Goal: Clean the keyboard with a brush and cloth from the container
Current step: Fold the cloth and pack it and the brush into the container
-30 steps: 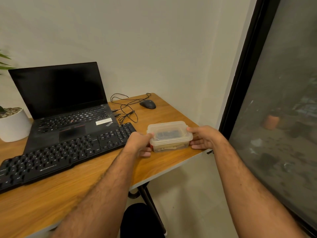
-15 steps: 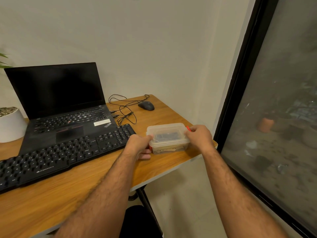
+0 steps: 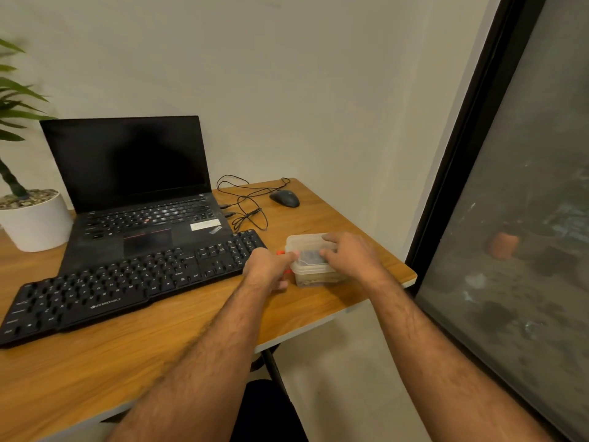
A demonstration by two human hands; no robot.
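Centrally, toward three o'clock on the wooden desk (image 3: pixel 350 215), sits a small clear plastic container (image 3: pixel 307 250), rectangular with rounded corners, its long axis running nine to three, its cloudy lid on. Dark and pale contents show dimly through the walls; the brush and cloth cannot be told apart. The left hand (image 3: pixel 269 269) pinches the container's nine o'clock end, at a small red clip (image 3: pixel 280 252), thumb and fingers curled onto the rim. The right hand (image 3: pixel 349 258) lies over the lid from three o'clock, fingers bent across its top and far edge, grasping it. Both hands touch the box, so opening likely depends on lifting the lid upward while the left steadies the base. Just beside it at nine o'clock lies the black keyboard (image 3: pixel 127 282), long, matte and angled. Behind, at eleven o'clock, stands an open black laptop (image 3: pixel 134 186); at twelve, a dark mouse (image 3: pixel 284 198) with looped cable (image 3: pixel 245 205). A white plant pot (image 3: pixel 35 221) sits far left.
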